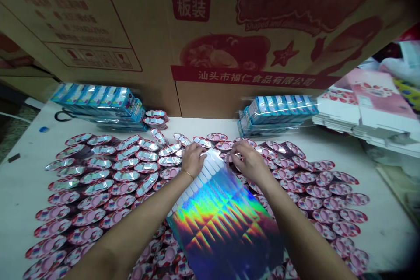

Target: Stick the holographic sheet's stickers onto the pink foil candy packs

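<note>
A shiny rainbow holographic sheet (226, 223) lies slanted over the small packs at the middle of the table. Along its upper left edge runs a band of pale, rounded strips (205, 174), which look like stickers. My left hand (193, 159) is closed at the sheet's top left corner, fingertips on the edge. Across from it, my right hand (247, 160) has its fingers curled together by the upper right edge; what is between them is hidden. Rows of oval-topped packs (126, 176), red and pink with shiny tops, surround and underlie the sheet.
A large printed cardboard carton (210, 96) stands behind the table (19, 183). Clear-wrapped blue boxes (98, 100) sit at back left, and a similar blue bundle (278, 111) at back right. Folded white and pink cartons (364, 105) are stacked on the right. A blue cap (43, 129) lies far left.
</note>
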The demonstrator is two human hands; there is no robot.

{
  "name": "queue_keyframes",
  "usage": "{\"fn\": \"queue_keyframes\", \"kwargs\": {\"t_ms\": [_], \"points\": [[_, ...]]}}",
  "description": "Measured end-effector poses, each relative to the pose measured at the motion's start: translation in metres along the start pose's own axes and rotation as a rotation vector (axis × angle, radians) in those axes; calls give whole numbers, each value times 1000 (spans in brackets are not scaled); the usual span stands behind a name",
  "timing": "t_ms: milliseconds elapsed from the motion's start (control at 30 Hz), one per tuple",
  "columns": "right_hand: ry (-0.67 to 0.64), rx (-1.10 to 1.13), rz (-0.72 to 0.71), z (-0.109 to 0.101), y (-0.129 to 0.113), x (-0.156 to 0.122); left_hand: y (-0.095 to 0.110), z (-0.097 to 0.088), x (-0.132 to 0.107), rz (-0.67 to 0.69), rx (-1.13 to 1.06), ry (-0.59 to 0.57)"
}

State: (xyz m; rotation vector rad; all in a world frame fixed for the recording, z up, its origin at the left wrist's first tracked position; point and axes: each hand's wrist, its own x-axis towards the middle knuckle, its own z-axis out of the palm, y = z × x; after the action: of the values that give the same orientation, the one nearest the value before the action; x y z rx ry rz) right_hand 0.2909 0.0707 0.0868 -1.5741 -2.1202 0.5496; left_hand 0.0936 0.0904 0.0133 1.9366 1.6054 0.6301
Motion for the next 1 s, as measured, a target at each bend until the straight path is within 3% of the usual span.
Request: {"fn": "queue_keyframes", "kwargs": {"t_ms": [100, 200, 300, 500, 667, 867, 1000], "points": [[-19, 72, 142, -8, 5, 9, 9, -6, 2, -33, -315, -55], [-4, 141, 242, 1, 14, 14, 17, -6, 6, -218, -693, -157], [-11, 211, 308, 11, 20, 15, 18, 0, 11, -358, -861, -170], [-37, 349, 363, 14, 24, 17, 14, 5, 31, -466, -822, -69], [-17, 364, 390, 12, 25, 24, 18, -2, 38, -568, -947, -182], [4, 406, 460, 19, 32, 32, 20, 0, 36, -432, -833, -137], [40, 422, 500, 36, 46, 44, 12, 13, 48, -450, -797, -56]]}}
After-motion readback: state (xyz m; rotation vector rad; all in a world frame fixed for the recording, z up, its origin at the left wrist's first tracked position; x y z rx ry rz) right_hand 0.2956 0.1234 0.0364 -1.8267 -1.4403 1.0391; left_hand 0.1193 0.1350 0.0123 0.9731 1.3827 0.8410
